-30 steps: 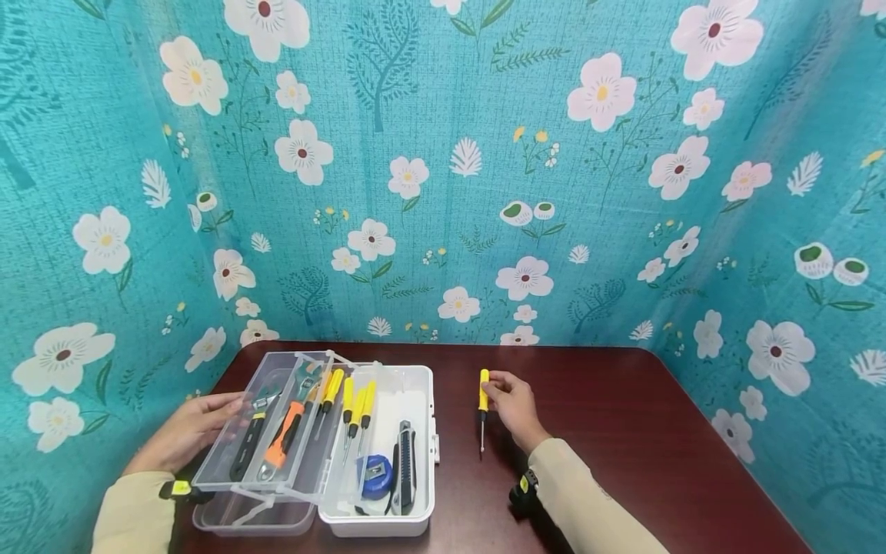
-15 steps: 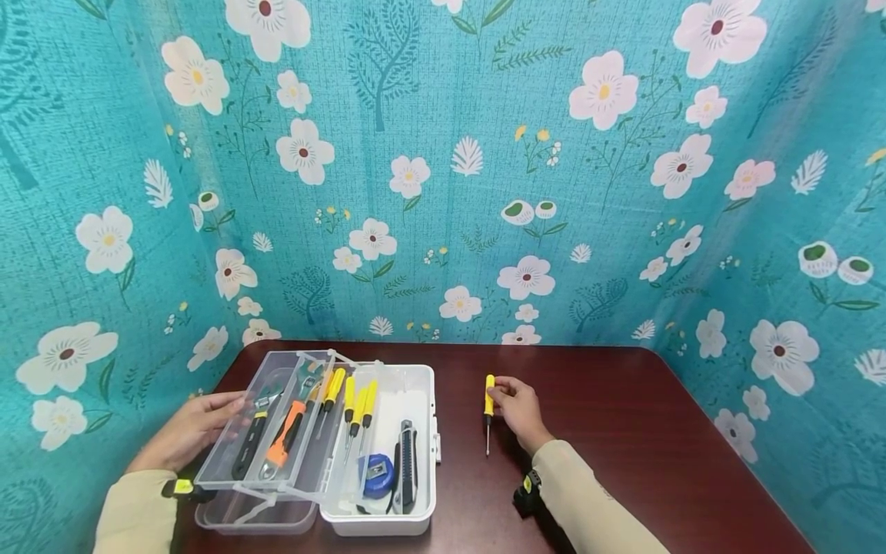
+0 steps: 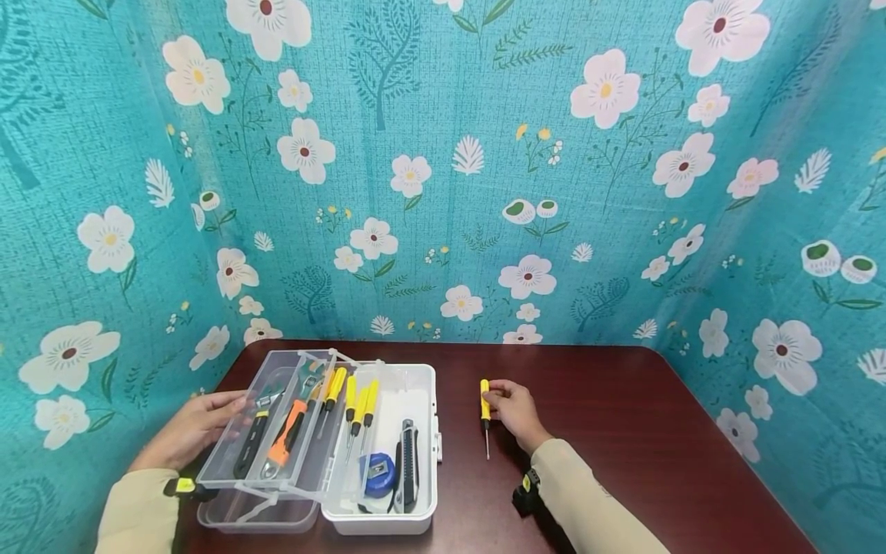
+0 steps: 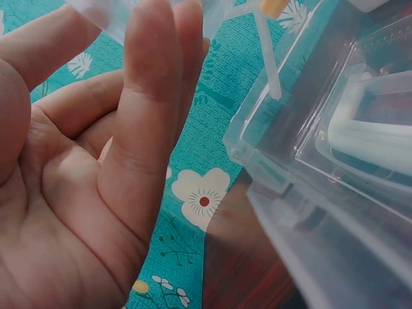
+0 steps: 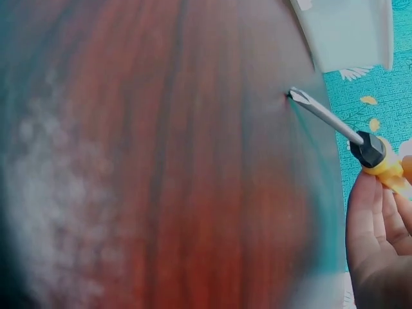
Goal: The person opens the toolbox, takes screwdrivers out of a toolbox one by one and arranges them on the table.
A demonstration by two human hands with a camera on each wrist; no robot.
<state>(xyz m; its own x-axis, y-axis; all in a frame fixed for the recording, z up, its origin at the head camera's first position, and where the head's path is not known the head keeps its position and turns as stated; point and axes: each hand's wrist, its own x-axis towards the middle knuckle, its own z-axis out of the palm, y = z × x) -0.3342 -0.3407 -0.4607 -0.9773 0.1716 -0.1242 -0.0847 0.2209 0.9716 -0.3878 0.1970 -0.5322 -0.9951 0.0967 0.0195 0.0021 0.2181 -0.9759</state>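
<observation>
My right hand (image 3: pixel 515 412) pinches the yellow handle of a screwdriver (image 3: pixel 485 404), its shaft pointing down over the table to the right of the toolbox. In the right wrist view the screwdriver's metal shaft (image 5: pixel 325 116) and black collar stick out past the fingers. At the left, my left hand (image 3: pixel 197 427) grips the outer edge of the toolbox's clear upper tray (image 3: pixel 231 462). That tray holds an adjustable wrench (image 3: pixel 251 445) and an orange-handled tool (image 3: pixel 284 438). Several yellow screwdrivers (image 3: pixel 358 408) lie in the neighbouring clear section.
The white toolbox base (image 3: pixel 377 525) holds a blue tape measure (image 3: pixel 378 475) and a utility knife (image 3: pixel 407 465). Beneath the raised tray, a clear lid (image 3: pixel 256 519) lies folded out. The dark red table (image 3: pixel 588 415) ends at a floral curtain (image 3: pixel 443 192).
My right hand has come slightly nearer with the screwdriver, after a small shift right and back left. The left hand and toolbox stay put.
</observation>
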